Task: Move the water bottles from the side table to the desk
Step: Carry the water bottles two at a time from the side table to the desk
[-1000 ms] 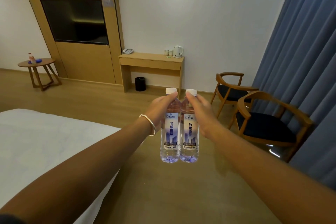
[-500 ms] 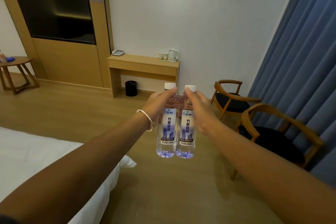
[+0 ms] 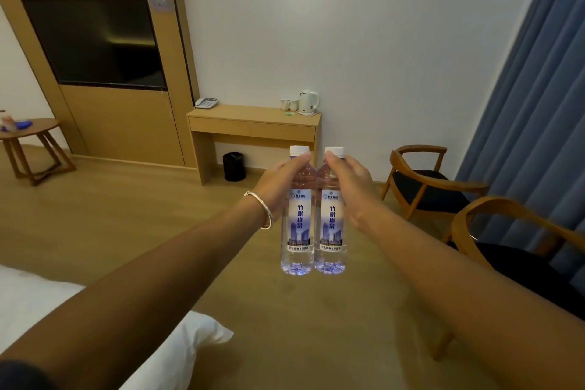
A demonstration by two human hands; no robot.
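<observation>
Two clear water bottles with white caps and blue-white labels hang upright side by side in front of me, above the floor. My left hand (image 3: 280,185), with a silver bangle on its wrist, grips the left bottle (image 3: 297,225) near its neck. My right hand (image 3: 349,187) grips the right bottle (image 3: 330,225) the same way. The wooden desk (image 3: 253,122) stands against the white wall straight ahead, beyond the bottles. A round wooden side table (image 3: 30,131) is at the far left.
On the desk are a telephone (image 3: 206,102), two cups (image 3: 289,103) and a white kettle (image 3: 308,101). A black bin (image 3: 234,166) sits under it. Two wooden armchairs (image 3: 421,180) stand by the blue curtain on the right. A white bed corner (image 3: 177,342) lies lower left.
The view has moved forward toward the desk, which looks larger. The bed has dropped back to the lower left. Both hands keep the same grip on the bottles.
</observation>
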